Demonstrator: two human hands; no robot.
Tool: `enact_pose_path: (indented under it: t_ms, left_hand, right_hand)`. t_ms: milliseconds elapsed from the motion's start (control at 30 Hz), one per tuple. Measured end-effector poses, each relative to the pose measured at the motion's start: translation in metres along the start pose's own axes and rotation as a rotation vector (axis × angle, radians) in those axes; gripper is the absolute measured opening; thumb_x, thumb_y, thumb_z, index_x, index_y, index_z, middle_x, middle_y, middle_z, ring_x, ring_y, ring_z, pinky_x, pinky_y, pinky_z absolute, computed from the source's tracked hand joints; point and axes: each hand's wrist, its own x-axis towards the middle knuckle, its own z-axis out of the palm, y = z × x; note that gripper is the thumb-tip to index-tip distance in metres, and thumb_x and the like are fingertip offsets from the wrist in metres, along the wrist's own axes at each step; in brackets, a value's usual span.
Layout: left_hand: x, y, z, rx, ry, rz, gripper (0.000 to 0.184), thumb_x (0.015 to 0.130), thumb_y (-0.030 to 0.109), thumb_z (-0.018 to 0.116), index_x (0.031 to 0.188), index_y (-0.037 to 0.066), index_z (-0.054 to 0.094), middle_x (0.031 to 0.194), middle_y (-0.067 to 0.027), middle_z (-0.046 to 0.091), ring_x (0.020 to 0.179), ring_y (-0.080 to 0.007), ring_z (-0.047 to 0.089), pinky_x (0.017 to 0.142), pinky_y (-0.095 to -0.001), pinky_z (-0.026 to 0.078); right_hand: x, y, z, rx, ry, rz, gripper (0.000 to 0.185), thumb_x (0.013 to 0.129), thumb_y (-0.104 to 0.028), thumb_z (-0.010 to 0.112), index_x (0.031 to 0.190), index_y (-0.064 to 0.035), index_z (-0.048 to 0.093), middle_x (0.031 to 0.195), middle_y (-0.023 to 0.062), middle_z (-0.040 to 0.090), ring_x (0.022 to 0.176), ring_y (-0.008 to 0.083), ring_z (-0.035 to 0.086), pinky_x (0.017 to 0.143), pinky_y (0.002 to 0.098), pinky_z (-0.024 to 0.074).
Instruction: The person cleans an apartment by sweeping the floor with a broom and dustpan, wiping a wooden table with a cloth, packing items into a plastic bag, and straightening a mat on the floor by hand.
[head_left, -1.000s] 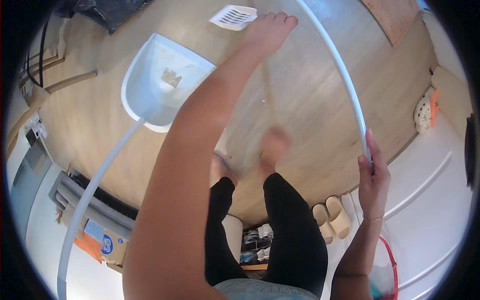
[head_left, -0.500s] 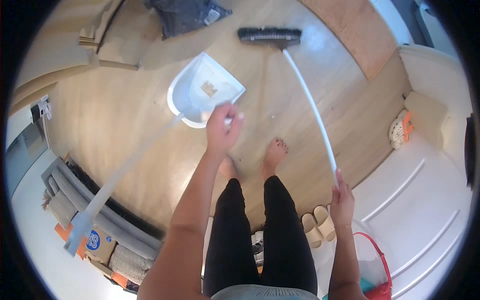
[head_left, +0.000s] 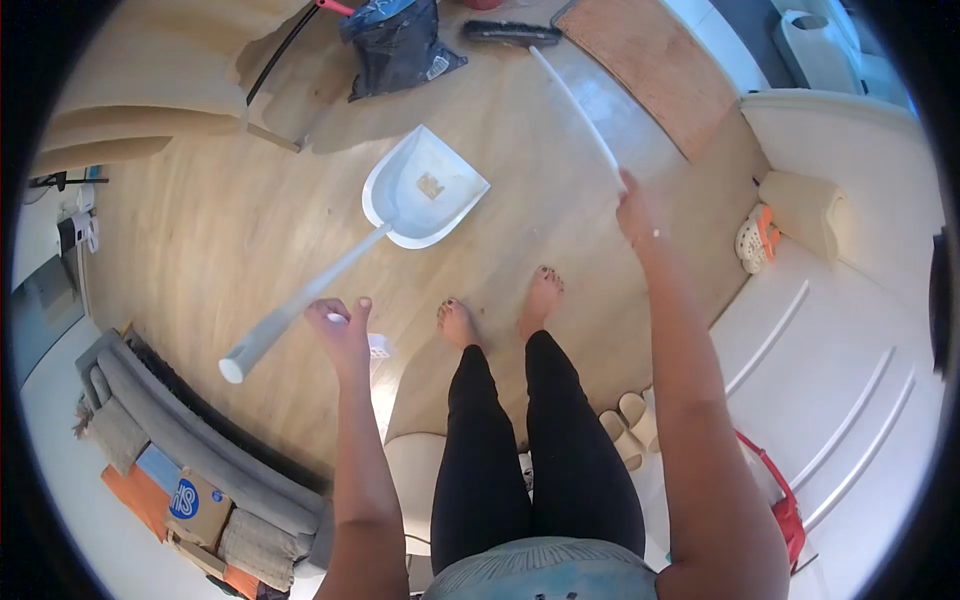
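Observation:
My right hand [head_left: 637, 212] is wrapped round the end of a white broom handle [head_left: 580, 110], and its dark-bristled head [head_left: 512, 34] rests on the floor at the top. My left hand [head_left: 345, 325] is closed round the handle of a small white slotted scoop [head_left: 380, 346], which hangs mostly behind the wrist. Just left of that hand is the long handle [head_left: 300, 297] of a white dustpan; the hand is not on it. The dustpan [head_left: 410, 200] lies on the floor with a beige scrap [head_left: 430, 185] in it.
A dark plastic bag [head_left: 395, 50] lies at the top, beside a brown mat [head_left: 650, 70] at the upper right. A grey sofa [head_left: 210, 440] is at the lower left. Orange and white clogs [head_left: 756, 240] and beige slippers [head_left: 625, 435] sit along the right side.
My left hand has come down and left with the white scoop. My right hand has moved up with the broom, whose head now rests farther away. The dustpan handle has tilted lower.

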Motion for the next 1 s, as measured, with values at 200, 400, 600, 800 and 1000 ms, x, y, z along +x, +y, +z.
enact_pose_path:
  t_ms: [200,400,600,800,1000]
  left_hand:
    - [0.022,0.061,-0.009,-0.104,-0.004,0.007,0.041,0.076,0.018,0.062,0.111,0.003,0.046,0.070,0.0006,0.041,0.065,-0.0078,0.037,0.059,-0.0205,0.033]
    - [0.021,0.064,-0.021,-0.021,-0.005,-0.001,0.025,0.081,0.025,0.057,0.087,0.001,0.055,0.071,-0.0009,0.047,0.067,-0.0083,0.040,0.059,-0.0217,0.034]
    - [0.013,0.057,-0.035,0.002,-0.064,-0.010,0.021,0.083,0.022,0.054,0.085,0.001,0.054,0.068,-0.0007,0.047,0.064,-0.0086,0.041,0.058,-0.0222,0.035]
    - [0.010,0.039,-0.044,0.059,-0.152,0.023,0.019,0.083,0.020,0.053,0.086,0.001,0.054,0.070,-0.0010,0.048,0.065,-0.0087,0.042,0.058,-0.0230,0.036]
    - [-0.004,0.029,-0.057,-0.026,-0.139,0.052,0.018,0.084,0.017,0.050,0.091,0.000,0.052,0.076,-0.0027,0.050,0.069,-0.0094,0.045,0.062,-0.0231,0.038]
  right_hand:
    - [-0.144,0.002,0.032,0.093,-0.108,0.086,0.045,0.084,-0.017,0.042,0.127,-0.0191,0.032,0.088,0.0186,0.055,0.077,0.0342,0.056,0.069,0.0440,0.0450]
    - [-0.184,-0.012,0.013,0.124,-0.219,0.101,0.041,0.084,-0.016,0.042,0.125,-0.0185,0.035,0.087,0.0185,0.054,0.079,0.0337,0.055,0.067,0.0430,0.0455]
    - [-0.118,-0.039,0.022,0.121,-0.060,0.051,0.039,0.083,-0.016,0.043,0.122,-0.0158,0.040,0.082,0.0206,0.056,0.076,0.0353,0.055,0.067,0.0440,0.0441]
    - [-0.215,-0.022,0.035,0.056,-0.281,0.097,0.044,0.084,-0.017,0.041,0.126,-0.0214,0.032,0.085,0.0188,0.055,0.079,0.0346,0.056,0.068,0.0447,0.0458]
    - [-0.241,-0.009,0.015,0.096,-0.176,0.113,0.042,0.084,-0.016,0.041,0.125,-0.0183,0.034,0.079,0.0204,0.056,0.073,0.0349,0.057,0.065,0.0456,0.0453]
